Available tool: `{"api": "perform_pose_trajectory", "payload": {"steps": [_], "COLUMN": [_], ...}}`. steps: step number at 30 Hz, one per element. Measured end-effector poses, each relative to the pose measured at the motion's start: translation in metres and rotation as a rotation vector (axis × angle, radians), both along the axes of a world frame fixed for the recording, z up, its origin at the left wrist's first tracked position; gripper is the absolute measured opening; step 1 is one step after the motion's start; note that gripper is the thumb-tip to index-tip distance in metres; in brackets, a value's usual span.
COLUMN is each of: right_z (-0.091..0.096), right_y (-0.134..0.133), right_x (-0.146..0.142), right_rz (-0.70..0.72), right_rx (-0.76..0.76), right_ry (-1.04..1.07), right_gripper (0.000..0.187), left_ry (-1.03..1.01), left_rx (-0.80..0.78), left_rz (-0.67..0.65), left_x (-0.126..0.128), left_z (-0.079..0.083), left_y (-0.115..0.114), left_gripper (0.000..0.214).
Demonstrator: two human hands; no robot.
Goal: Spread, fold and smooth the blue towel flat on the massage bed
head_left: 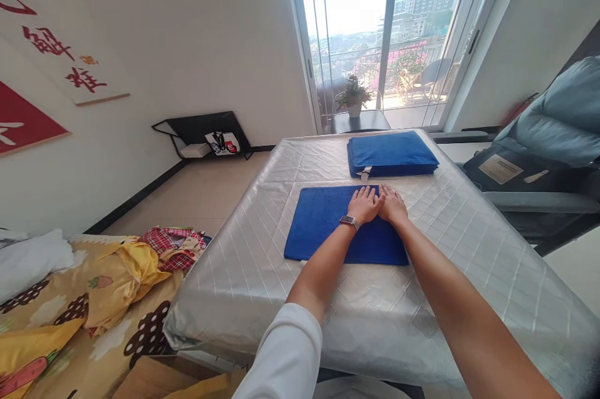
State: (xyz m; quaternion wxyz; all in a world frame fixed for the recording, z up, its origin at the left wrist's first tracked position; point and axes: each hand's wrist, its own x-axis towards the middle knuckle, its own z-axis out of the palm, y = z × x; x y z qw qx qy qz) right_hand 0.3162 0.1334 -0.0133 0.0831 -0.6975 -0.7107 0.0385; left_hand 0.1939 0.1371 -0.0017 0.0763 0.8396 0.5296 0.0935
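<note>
A blue folded towel (314, 224) lies flat on the silver quilted table cover (262, 267). My left hand (364, 204), with a banded watch (349, 221) at the wrist, rests flat on the towel's far right part, fingers stretched out. Beside it, touching at the thumbs, my right hand (392, 202) lies flat at the towel's right edge. Neither hand grips anything. Just beyond them sits a neat stack of blue folded towels (391, 152), with a white tag showing at its near left corner.
A bed (107, 336) with patterned bedding and clothes is at the left. To the right stands a grey padded chair (539, 199). Past the table's far edge, a potted plant (354, 99) stands on a small chair by the glass door. A black rack (206, 127) leans near the wall.
</note>
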Motion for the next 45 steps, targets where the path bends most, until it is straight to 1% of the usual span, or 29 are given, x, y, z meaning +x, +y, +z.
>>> {"api": "perform_pose_trajectory", "payload": {"steps": [2,5,7,11,13,15,17,21,24,28,30,34,37,39,41,42,43,45], "right_z": [-0.002,-0.002,-0.001,0.001,0.002,0.002,0.002,0.004,0.011,0.019,0.018,0.007,0.001,0.0,-0.001,0.0,0.0,0.0], "right_y": [0.002,0.005,0.005,0.004,0.003,0.002,0.002,0.004,0.002,-0.009,-0.017,-0.031,-0.034,-0.034,-0.033,-0.033,-0.032,-0.033], "right_x": [0.0,-0.002,-0.003,-0.004,-0.004,-0.004,-0.004,-0.005,-0.007,-0.011,-0.01,-0.006,-0.005,-0.005,-0.006,-0.006,-0.006,-0.007], "right_rz": [-0.003,-0.023,-0.037,-0.043,-0.042,-0.044,-0.045,-0.043,-0.041,0.025,0.041,0.025,0.017,0.013,0.012,0.011,0.009,0.006], "right_rx": [0.002,-0.004,-0.013,-0.017,-0.018,-0.026,-0.032,-0.043,-0.046,-0.046,-0.05,-0.079,-0.054,-0.045,-0.042,-0.042,-0.042,-0.043], "right_ry": [0.009,0.029,0.036,0.037,0.031,0.023,0.016,-0.01,-0.053,-0.079,-0.063,-0.028,-0.017,-0.012,-0.006,-0.004,-0.002,-0.002], "right_gripper": [0.067,0.067,0.068,0.069,0.069,0.069,0.069,0.07,0.068,0.068,0.07,0.073,0.072,0.072,0.072,0.071,0.071,0.071], "left_ry": [0.0,0.011,0.024,0.072,0.093,0.104,0.106,0.098,0.085,0.069,0.062,0.056,0.078,0.105,0.115,0.111,0.103,0.084], "left_rx": [-0.005,-0.007,-0.013,-0.024,-0.021,-0.018,-0.015,-0.001,0.001,0.001,0.0,0.009,-0.007,0.011,0.071,0.101,0.119,0.112], "left_rz": [0.01,0.056,0.117,0.263,0.335,0.371,0.374,0.379,0.381,0.38,0.372,0.376,0.382,0.41,0.451,0.446,0.409,0.252], "left_x": [-0.012,-0.045,-0.075,-0.144,-0.172,-0.191,-0.199,-0.198,-0.196,-0.197,-0.197,-0.196,-0.198,-0.196,-0.186,-0.176,-0.163,-0.125], "left_z": [-0.004,-0.005,-0.003,0.0,0.0,-0.001,-0.003,-0.006,-0.007,-0.008,-0.008,-0.007,-0.003,0.001,0.006,0.008,0.01,0.012], "left_y": [0.002,0.005,0.007,0.01,0.01,0.01,0.01,0.01,0.011,0.012,0.012,0.01,0.009,0.008,0.006,0.004,0.002,-0.004], "left_gripper": [0.073,0.076,0.078,0.078,0.079,0.079,0.08,0.082,0.083,0.083,0.084,0.082,0.078,0.077,0.078,0.078,0.078,0.078]}}
